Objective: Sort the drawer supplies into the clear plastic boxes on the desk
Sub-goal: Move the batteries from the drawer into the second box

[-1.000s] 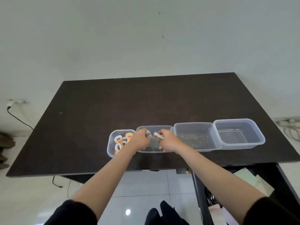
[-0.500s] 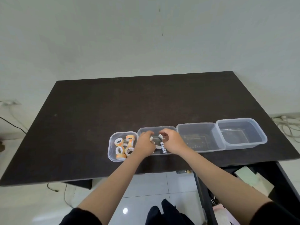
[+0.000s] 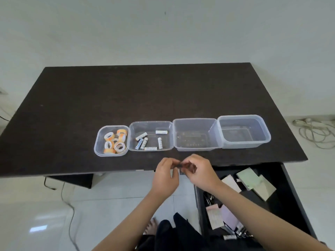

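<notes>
Matte dark rectangular bench (image 3: 126, 91), four clear rounded plastic boxes (image 3: 194, 134) in a row along its near edge, glossy tape rolls (image 3: 115, 141) leftmost, white cylindrical batteries (image 3: 148, 140) lying at mixed angles in the next, left hand (image 3: 165, 175) and right hand (image 3: 200, 172) together below, fingers (image 3: 188, 163) pinching a small dark blurred item (image 3: 180, 166), its axis unclear.

A dark desk (image 3: 126, 91) carries four clear boxes (image 3: 194, 122) in a row. They sit near its front edge.
</notes>
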Tool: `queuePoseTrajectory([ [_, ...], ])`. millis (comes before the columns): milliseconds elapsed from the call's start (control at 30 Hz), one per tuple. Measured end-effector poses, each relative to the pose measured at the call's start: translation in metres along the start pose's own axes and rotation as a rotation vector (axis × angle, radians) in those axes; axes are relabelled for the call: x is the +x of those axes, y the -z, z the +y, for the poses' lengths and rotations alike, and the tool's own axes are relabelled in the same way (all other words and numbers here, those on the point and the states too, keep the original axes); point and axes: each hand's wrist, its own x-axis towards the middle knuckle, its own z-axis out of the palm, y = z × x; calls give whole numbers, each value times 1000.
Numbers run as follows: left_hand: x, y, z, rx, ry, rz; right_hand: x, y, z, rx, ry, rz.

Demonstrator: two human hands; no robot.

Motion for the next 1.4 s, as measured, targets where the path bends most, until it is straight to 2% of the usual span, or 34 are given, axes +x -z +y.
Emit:
queuePoseTrajectory([
  [367,-78,-166,39,72,270,-415,-133,92,165,-186,-337,-228],
  [567,-101,-223,37,163,427,-582,-171,118,227,-212,-391,-307],
  [700,-94,-244,43,291,344,-572,-169,122,244,-230,-405,-354],
  [833,-72,-260,53,438,249,-530,-151,122,247,-322,-332,-264],
  [933,-54,-271,55,555,225,-584,-129,122,246,-438,-363,-216],
  [1133,-45,-280,47,705,262,-726,-106,120,261,-599,-448,-444],
  [1400,-49,-294,44,768,295,-614,-110,118,278,-532,-402,-268],
])
